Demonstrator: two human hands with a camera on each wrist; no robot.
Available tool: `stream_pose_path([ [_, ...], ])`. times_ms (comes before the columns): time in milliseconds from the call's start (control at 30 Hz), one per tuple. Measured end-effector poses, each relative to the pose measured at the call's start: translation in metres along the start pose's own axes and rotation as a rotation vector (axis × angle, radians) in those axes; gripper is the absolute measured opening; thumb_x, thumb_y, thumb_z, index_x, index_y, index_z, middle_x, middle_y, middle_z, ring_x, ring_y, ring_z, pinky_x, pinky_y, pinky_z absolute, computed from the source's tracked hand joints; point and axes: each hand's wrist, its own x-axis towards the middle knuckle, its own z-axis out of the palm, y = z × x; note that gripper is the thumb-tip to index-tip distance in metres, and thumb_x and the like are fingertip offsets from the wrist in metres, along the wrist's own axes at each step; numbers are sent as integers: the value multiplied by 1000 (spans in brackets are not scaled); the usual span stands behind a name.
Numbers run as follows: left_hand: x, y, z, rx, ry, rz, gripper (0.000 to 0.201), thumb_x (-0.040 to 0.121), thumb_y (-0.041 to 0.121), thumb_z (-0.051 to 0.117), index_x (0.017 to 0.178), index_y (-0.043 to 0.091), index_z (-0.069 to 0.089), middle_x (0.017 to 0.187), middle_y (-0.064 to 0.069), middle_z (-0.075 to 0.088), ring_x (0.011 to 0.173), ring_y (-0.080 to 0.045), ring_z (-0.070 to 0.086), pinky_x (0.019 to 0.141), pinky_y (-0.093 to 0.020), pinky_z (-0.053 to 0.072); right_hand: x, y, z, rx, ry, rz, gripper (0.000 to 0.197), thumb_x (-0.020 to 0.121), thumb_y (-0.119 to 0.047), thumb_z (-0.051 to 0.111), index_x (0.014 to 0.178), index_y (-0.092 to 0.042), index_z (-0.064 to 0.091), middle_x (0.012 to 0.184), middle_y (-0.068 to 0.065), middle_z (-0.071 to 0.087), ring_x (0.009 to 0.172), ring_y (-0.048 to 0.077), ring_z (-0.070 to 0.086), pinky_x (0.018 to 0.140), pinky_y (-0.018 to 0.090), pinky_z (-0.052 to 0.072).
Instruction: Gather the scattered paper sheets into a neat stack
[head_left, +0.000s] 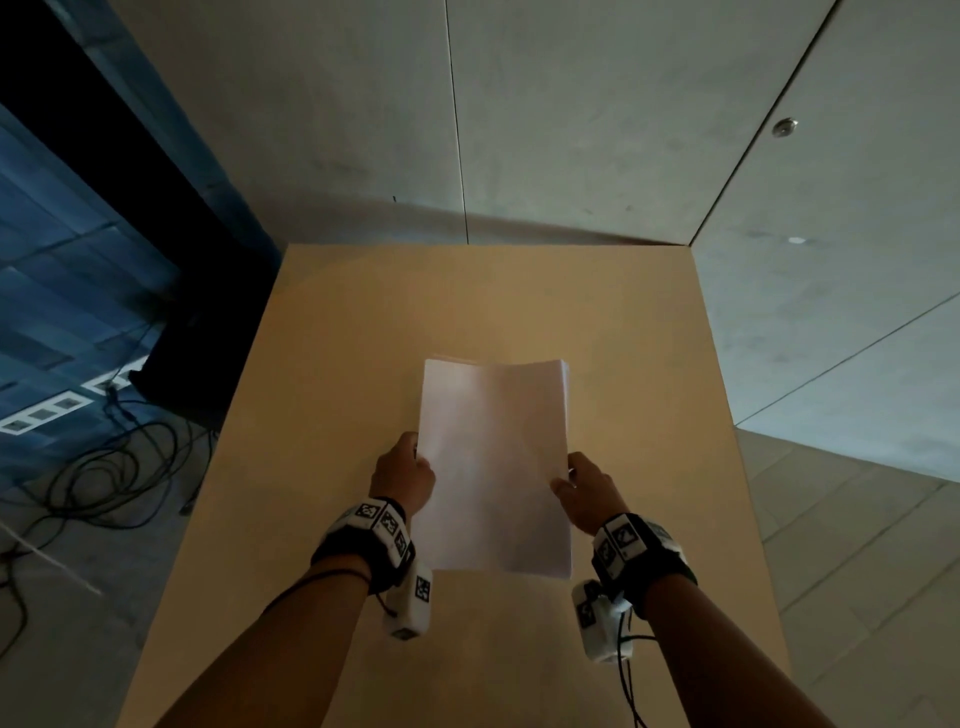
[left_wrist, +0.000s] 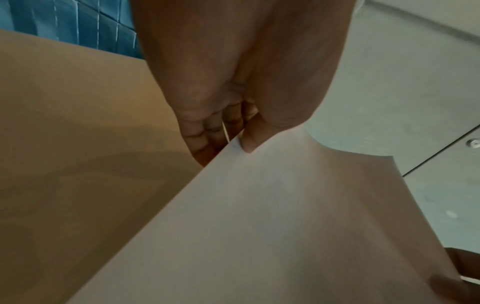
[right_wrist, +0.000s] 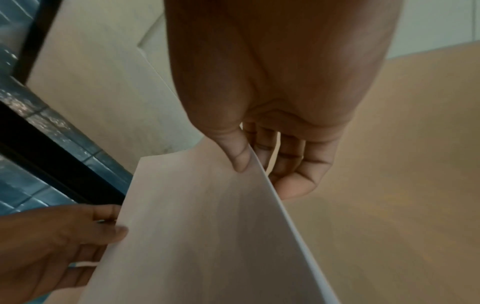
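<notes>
Both forearms reach forward over the table (head_left: 322, 332). Left hand (head_left: 402, 475) and right hand (head_left: 589, 491) pinch the stack (head_left: 493, 462) by its side edges, thumbs on top, fingers beneath.

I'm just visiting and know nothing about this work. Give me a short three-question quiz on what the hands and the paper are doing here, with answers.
1. True or false: the stack of paper sheets lies flat and untouched on the wooden table.
2. Multiple choice: how does the left hand hold the stack? A) thumb on top, fingers beneath the edge; B) flat palm pressing down; C) not touching it.
3. Fill in: the right hand pinches the stack's ____ long edge.

Key:
1. False; both hands hold it by its long edges.
2. A; the left wrist view shows the thumb on top and the fingers under the edge.
3. Right.
</notes>
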Motion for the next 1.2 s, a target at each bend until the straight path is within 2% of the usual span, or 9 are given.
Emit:
stream_pose_path([
  [100,9,-1,10,9,-3,-38,47,97,16,39,144,16,38,138,-14,52,121,-36,52,99,-42,45,14,4,10,15,-4,75,34,91,-17,52,124,-14,49,114,16,66,105,35,60,80,33,44],
  [267,17,-3,21,-9,19,-30,57,99,16,37,153,24,20,157,-7,29,137,-33,38,111,-40,35,21,9,15,20,34,101,66,89,-18,50,145,-36,19,104,15,67,93,32,58,76,37,44],
  [333,22,-4,24,1,22,-17,59,99,18,37,153,25,17,158,-6,26,139,-32,35,113,-41,33,20,8,16,11,57,75,71,90,-19,51,147,-38,13,107,15,68,97,35,62,77,39,46],
  [433,27,-2,24,42,8,-39,61,97,21,40,153,25,17,157,-8,29,138,-33,36,112,-41,33,24,8,17,24,71,73,71,90,-23,52,148,-37,14,115,14,67,104,36,63,86,43,50],
  [567,28,3,23,103,-21,-69,63,97,23,41,154,23,16,154,-9,32,136,-33,38,110,-41,33,27,7,17,70,73,94,69,88,-24,53,148,-35,19,116,14,67,104,35,63,88,44,51],
  [733,31,3,20,160,-44,-51,66,95,25,43,154,24,14,147,-12,42,128,-35,45,104,-41,38,31,8,18,68,85,103,70,84,-27,54,146,-33,24,129,15,56,113,35,57,97,46,47],
  [833,32,3,17,188,-72,-41,68,94,28,43,154,25,12,144,-13,45,125,-36,47,102,-42,40,30,4,16,56,80,138,67,87,-23,53,148,-29,25,133,15,48,120,35,49,98,42,41],
  [1067,33,9,13,277,-130,-74,68,96,35,39,154,29,4,149,-14,28,118,-38,49,94,-41,43,28,-1,14,37,63,176,67,90,-23,52,149,-27,22,139,14,42,126,35,44,100,40,39],
  [1200,30,14,6,333,-159,-96,74,94,28,37,154,28,-8,155,-12,14,113,-37,51,91,-42,48,24,-4,13,-45,100,214,66,90,-30,51,149,-28,22,141,12,38,126,35,46,99,41,40],
])
